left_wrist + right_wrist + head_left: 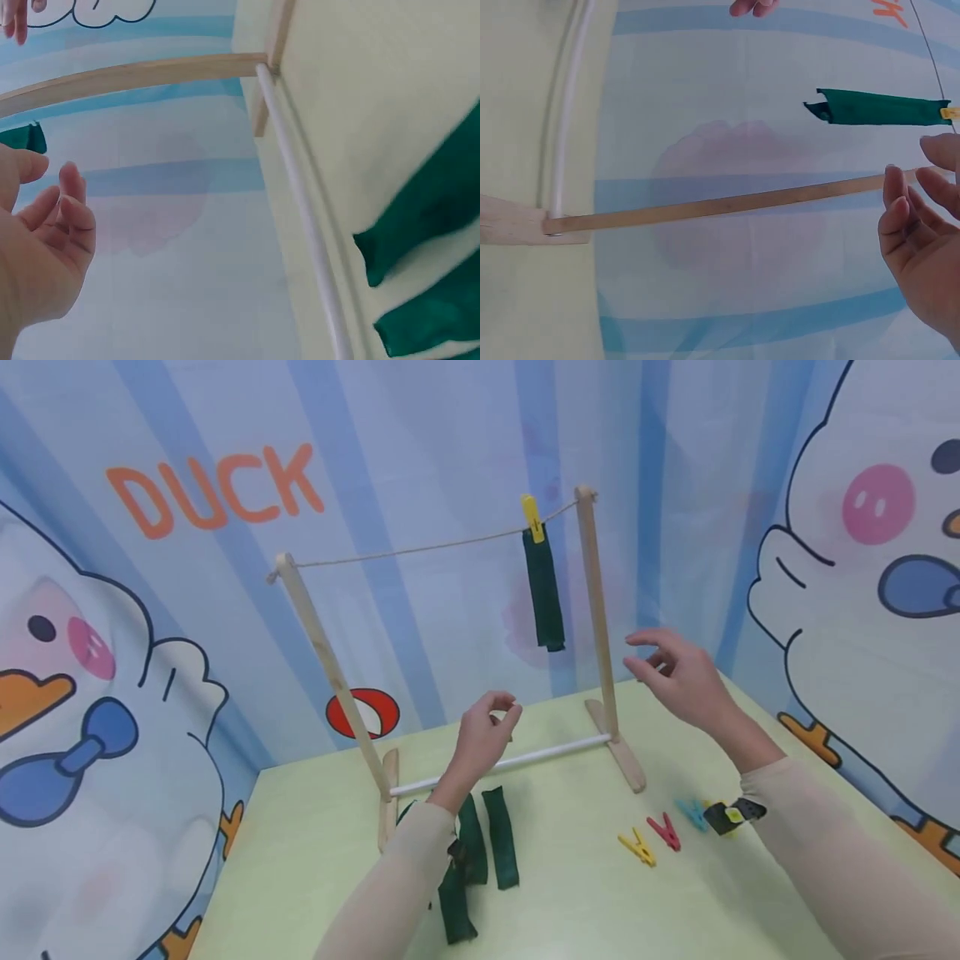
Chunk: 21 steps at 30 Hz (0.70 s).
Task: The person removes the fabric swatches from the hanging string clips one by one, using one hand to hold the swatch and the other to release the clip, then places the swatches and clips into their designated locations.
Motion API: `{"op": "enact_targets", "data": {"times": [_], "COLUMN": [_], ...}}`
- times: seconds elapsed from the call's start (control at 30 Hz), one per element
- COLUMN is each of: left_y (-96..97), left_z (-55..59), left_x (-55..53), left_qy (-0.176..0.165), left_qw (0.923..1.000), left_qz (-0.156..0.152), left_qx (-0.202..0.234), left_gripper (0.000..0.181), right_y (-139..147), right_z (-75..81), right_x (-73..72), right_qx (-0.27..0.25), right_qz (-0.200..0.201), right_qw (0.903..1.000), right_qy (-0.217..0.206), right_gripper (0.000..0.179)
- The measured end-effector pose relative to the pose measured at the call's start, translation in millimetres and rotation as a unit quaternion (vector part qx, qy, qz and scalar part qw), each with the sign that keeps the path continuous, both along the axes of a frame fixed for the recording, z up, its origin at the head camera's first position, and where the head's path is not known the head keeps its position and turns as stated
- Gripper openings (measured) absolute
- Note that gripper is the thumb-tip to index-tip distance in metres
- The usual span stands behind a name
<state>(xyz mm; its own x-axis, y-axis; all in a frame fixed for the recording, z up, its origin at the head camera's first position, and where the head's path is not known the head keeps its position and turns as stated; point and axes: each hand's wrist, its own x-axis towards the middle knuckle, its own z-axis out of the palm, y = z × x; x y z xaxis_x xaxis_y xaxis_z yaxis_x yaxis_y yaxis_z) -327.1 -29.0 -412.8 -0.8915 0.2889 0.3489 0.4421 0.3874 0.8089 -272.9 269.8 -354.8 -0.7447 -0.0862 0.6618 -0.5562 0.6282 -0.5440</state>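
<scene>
A dark green cloth strip (543,589) hangs from the string (420,551) near the right post, held there by a yellow clothespin (532,518). My left hand (483,735) is in the air before the rack, its fingers loosely curled around nothing. To the right of the right post my right hand (678,681) is raised, fingers loosely bent and holding nothing. On the table below my left hand lie several more green cloth strips (501,837), partly hidden by the left forearm. In the right wrist view the hanging strip (885,107) is beyond my right fingers.
The wooden rack has a left post (322,652), a right post (596,610) and a white bottom bar (555,752). Yellow (637,847), red (664,832) and blue (692,814) clothespins lie on the table (570,902) at the right. A duck-print curtain (450,635) stands behind.
</scene>
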Motion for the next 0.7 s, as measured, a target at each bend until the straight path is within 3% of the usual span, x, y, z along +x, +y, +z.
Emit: {"op": "enact_targets", "data": {"times": [0.17, 0.47, 0.7], "left_y": [13.9, 32.3, 40.4], "left_z": [14.3, 36.2, 46.9], "left_x": [-3.8, -11.6, -17.0], "left_qy": [0.009, 0.005, -0.009], "left_qw": [0.9994, 0.9968, 0.9965], "left_qz": [0.004, 0.014, 0.001], "left_qx": [0.033, 0.079, 0.083], "left_gripper": [0.031, 0.049, 0.053], "right_y": [-9.4, -25.2, -41.9], "right_z": [24.2, 65.5, 91.1], "right_x": [-8.0, -32.7, -40.6], "right_qx": [0.016, 0.017, -0.006], "right_qz": [0.016, 0.036, 0.052], "right_qw": [0.9994, 0.9913, 0.9928], "right_qy": [0.027, 0.126, 0.108], "right_gripper": [0.034, 0.033, 0.036]}}
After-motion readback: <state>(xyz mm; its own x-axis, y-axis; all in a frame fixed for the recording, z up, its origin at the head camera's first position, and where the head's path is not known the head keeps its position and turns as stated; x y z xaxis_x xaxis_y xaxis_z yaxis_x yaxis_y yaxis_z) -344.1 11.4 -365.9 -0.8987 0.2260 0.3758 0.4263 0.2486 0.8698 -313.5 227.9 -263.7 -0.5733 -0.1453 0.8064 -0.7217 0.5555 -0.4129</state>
